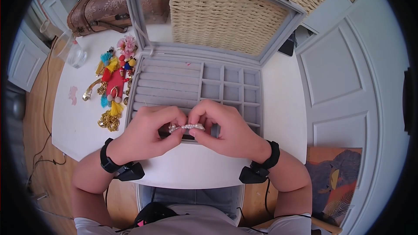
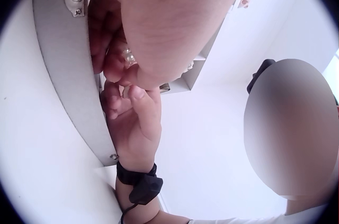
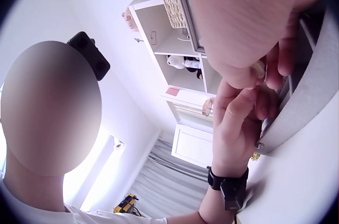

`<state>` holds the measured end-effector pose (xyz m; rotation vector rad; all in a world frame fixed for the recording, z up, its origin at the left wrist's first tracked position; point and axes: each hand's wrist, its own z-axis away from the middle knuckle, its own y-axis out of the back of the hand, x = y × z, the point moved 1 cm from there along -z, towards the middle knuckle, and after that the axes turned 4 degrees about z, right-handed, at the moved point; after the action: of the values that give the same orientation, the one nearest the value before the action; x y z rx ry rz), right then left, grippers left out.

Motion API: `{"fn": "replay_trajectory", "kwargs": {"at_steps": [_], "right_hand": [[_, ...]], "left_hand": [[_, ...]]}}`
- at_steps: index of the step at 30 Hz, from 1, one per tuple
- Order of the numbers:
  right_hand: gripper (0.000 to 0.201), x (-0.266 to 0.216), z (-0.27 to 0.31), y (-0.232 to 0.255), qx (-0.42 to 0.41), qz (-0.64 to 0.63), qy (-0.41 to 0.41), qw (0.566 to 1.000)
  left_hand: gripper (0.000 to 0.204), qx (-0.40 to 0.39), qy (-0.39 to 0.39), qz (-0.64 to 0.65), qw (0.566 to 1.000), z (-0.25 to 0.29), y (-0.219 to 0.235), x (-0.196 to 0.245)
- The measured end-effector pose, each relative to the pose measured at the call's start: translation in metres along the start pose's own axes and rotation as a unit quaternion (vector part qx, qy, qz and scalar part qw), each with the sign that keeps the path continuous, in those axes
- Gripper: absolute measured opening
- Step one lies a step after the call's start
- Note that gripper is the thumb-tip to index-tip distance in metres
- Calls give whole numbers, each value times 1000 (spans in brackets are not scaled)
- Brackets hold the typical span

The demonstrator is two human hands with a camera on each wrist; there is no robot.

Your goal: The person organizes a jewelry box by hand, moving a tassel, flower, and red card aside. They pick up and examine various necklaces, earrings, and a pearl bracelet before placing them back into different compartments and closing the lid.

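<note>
Both hands meet over the front edge of an open grey jewellery box (image 1: 260, 117). Between them is a short piece of white pearl beads (image 1: 191, 126), its exact kind unclear. My left hand (image 1: 148, 131) pinches its left end between thumb and fingers, while the thumb and forefinger of my right hand (image 1: 228, 128) pinch the right end. In the left wrist view a few pearls (image 2: 128, 56) show among the fingers; the rest is hidden. Ring rolls (image 1: 167, 79) fill the box's left side, and small square compartments (image 1: 233, 75) its right.
The raised glass lid (image 1: 278, 39) stands behind the box. Left of it lie colourful tassel jewellery (image 1: 115, 82), a gold chain (image 1: 109, 121), a gold watch (image 1: 88, 92) and a pink flower piece (image 1: 126, 45). A clear cup (image 1: 77, 56), a brown case (image 1: 98, 8) and a woven basket (image 1: 217, 17) stand farther back.
</note>
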<state>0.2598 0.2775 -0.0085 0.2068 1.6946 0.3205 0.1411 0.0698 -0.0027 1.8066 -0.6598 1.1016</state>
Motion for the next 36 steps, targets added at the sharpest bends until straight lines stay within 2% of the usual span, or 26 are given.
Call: {"fn": "replay_trajectory", "kwargs": {"at_steps": [10, 19, 21, 24, 28, 31, 32, 34, 36], "right_hand": [[19, 0, 0, 0, 1, -2, 3, 1000], [23, -1, -1, 2, 9, -1, 57, 998], [24, 0, -1, 3, 2, -2, 35, 999], [23, -2, -1, 5, -10, 30, 47, 998], [22, -2, -1, 3, 2, 21, 44, 999], [21, 0, 0, 2, 6, 1, 23, 1000], [21, 0, 1, 2, 0, -12, -8, 1000], [20, 3, 2, 1, -6, -24, -39, 999], [22, 8, 1, -2, 17, -27, 20, 999]], "left_hand": [[13, -1, 5, -2, 1000, -1, 0, 1], [11, -15, -16, -18, 1000, -2, -1, 0], [12, -19, -29, -25, 999, -1, 0, -3], [16, -31, -34, -35, 998, -2, 1, -1], [24, 2, -38, 3, 999, -4, -1, 0], [25, 24, -66, -10, 997, -3, -2, -4], [26, 29, -79, -23, 996, -2, -2, -4], [24, 16, -64, -12, 998, -1, 0, -2], [22, 4, -50, -2, 999, -1, 2, 0]]}}
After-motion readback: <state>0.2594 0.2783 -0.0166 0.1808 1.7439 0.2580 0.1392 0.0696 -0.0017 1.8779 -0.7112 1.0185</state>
